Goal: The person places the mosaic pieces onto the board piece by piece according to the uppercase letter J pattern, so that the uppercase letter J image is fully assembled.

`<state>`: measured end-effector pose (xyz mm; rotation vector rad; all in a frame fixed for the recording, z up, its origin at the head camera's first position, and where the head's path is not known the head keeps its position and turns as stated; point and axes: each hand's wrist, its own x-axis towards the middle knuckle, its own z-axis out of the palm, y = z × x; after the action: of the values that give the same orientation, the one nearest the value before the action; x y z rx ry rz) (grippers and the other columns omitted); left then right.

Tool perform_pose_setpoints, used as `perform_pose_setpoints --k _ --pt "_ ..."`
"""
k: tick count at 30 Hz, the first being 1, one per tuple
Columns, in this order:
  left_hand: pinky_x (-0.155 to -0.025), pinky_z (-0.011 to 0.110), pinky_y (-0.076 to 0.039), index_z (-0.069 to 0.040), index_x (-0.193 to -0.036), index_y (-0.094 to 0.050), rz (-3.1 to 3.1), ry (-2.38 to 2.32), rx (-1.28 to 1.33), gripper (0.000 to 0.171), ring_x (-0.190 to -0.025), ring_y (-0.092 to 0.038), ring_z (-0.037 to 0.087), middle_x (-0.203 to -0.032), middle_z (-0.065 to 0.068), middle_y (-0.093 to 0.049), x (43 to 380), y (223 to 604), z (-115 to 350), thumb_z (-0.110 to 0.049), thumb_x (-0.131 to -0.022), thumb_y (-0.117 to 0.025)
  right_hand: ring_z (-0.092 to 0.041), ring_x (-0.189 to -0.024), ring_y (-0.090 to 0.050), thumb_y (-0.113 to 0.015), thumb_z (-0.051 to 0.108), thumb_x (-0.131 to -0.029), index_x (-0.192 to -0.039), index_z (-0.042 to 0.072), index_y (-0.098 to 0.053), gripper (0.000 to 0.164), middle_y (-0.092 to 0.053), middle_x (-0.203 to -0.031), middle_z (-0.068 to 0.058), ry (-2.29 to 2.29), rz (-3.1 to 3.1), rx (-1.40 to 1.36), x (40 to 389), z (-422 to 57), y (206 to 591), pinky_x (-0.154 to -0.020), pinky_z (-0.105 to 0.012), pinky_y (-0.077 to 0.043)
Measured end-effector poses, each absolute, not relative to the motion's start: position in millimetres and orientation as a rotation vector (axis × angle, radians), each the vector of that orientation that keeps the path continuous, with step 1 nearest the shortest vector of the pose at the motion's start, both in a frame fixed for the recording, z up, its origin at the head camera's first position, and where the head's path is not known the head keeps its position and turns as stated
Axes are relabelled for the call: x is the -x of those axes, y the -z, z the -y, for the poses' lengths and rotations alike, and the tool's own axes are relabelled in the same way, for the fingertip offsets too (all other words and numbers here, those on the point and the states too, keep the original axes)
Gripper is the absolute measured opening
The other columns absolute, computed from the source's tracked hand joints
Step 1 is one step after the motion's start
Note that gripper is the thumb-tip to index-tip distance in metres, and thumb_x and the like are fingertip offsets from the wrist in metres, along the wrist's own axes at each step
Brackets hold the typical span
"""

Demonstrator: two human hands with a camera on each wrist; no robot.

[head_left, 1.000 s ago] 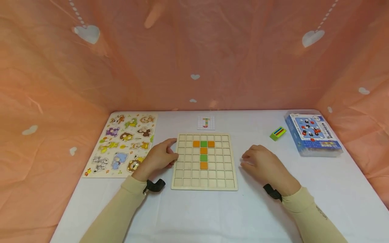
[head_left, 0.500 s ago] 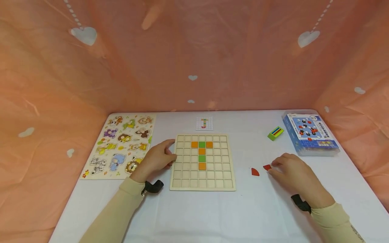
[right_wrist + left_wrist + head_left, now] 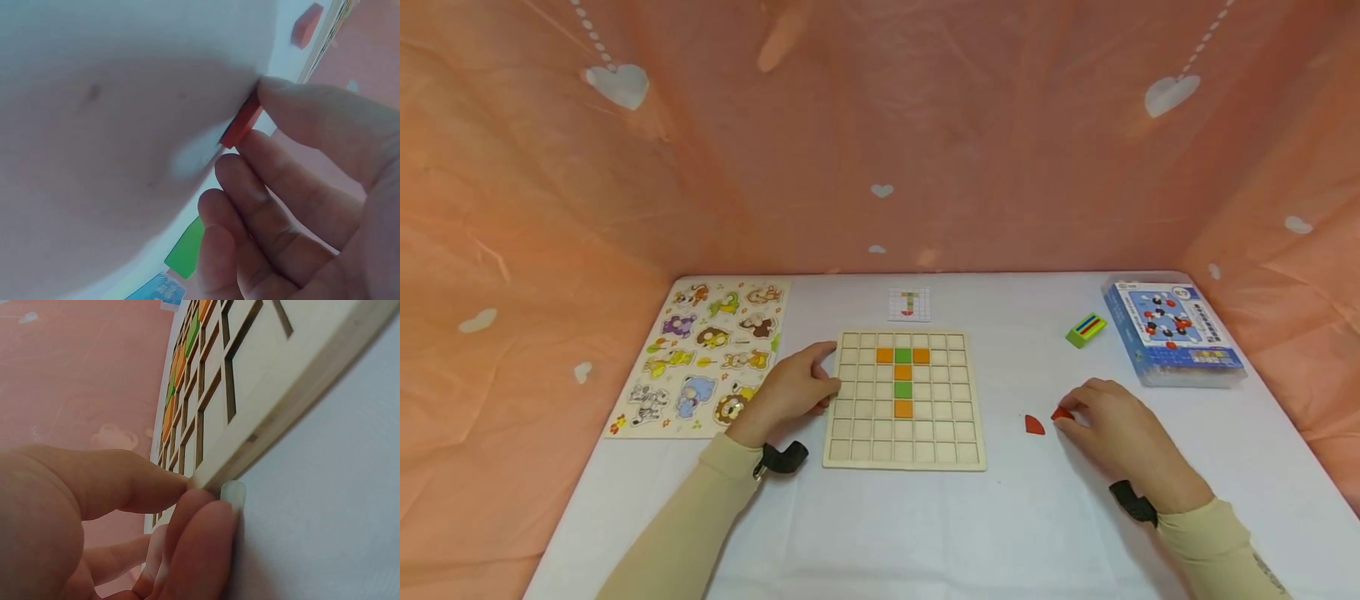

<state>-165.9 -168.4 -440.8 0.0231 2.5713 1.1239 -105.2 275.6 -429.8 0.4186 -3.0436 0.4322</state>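
A wooden grid board [image 3: 861, 432] lies on the white table between both hands. Orange tiles [image 3: 903, 409] and green tiles [image 3: 903, 389] form a T shape in its cells. At the board's left edge is my left hand [image 3: 793, 382]; the left wrist view shows its thumb and curled fingers pinching the rim. To the right of the board, my right hand [image 3: 1105, 421] pinches a red quarter-circle tile [image 3: 245, 119] between thumb and finger, low over the table. Another red quarter-circle tile [image 3: 1034, 425] lies just left of that hand.
Behind the board lies a small pattern card [image 3: 909, 305] showing a J figure. An animal puzzle board [image 3: 703, 340] is at the left, partly behind the left hand. A green block with coloured stripes [image 3: 1086, 330] and a blue boxed set [image 3: 1172, 333] stand at the back right.
My right hand has moved right, away from the board, and two red tiles have come into sight on the table there. It now grips one. My left hand stays at the board's edge.
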Motion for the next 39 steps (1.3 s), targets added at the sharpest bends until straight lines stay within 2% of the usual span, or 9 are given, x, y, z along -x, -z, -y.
perform_pose_setpoints --k 9,23,28,39 --pt "-0.060 0.027 -0.052 -0.019 -0.154 -0.041 -2.586 -1.104 -0.052 0.070 -0.064 -0.065 0.014 -0.087 0.004 -0.068 166.2 437.1 168.0 -0.024 -0.090 -0.069 -0.023 -0.091 -0.061 -0.076 0.020 -0.085 -0.094 0.010 -0.076 0.013 -0.067 -0.091 -0.002 -0.433 3.089 -0.446 112.8 -261.0 420.2 -0.083 -0.047 -0.054" --pt "-0.059 0.027 -0.051 -0.019 -0.153 -0.041 -2.589 -1.107 -0.051 0.069 -0.062 -0.064 0.014 -0.085 0.003 -0.067 164.9 436.5 167.7 -0.023 -0.090 -0.069 -0.013 -0.089 -0.056 -0.082 0.024 -0.082 -0.091 0.014 -0.076 0.015 -0.065 -0.092 0.004 -0.488 2.963 -0.767 128.1 -166.1 414.1 -0.077 -0.032 -0.054" --pt "-0.058 0.027 -0.053 -0.020 -0.153 -0.042 -2.575 -1.130 -0.038 0.069 -0.063 -0.064 0.015 -0.086 0.004 -0.067 163.9 437.3 168.5 -0.023 -0.090 -0.069 -0.011 -0.087 -0.055 -0.082 0.024 -0.083 -0.086 0.016 -0.076 0.010 -0.064 -0.088 0.006 -0.546 2.902 -0.899 127.9 -131.7 413.9 -0.073 -0.026 -0.053" --pt "-0.060 0.027 -0.052 -0.021 -0.154 -0.041 -2.579 -1.127 -0.044 0.069 -0.063 -0.064 0.015 -0.086 0.004 -0.067 164.3 438.2 169.0 -0.023 -0.091 -0.069 -0.007 -0.085 -0.051 -0.078 0.024 -0.086 -0.086 0.020 -0.076 0.004 -0.059 -0.085 0.009 -0.583 2.885 -1.034 120.5 -92.8 419.9 -0.072 -0.024 -0.050"
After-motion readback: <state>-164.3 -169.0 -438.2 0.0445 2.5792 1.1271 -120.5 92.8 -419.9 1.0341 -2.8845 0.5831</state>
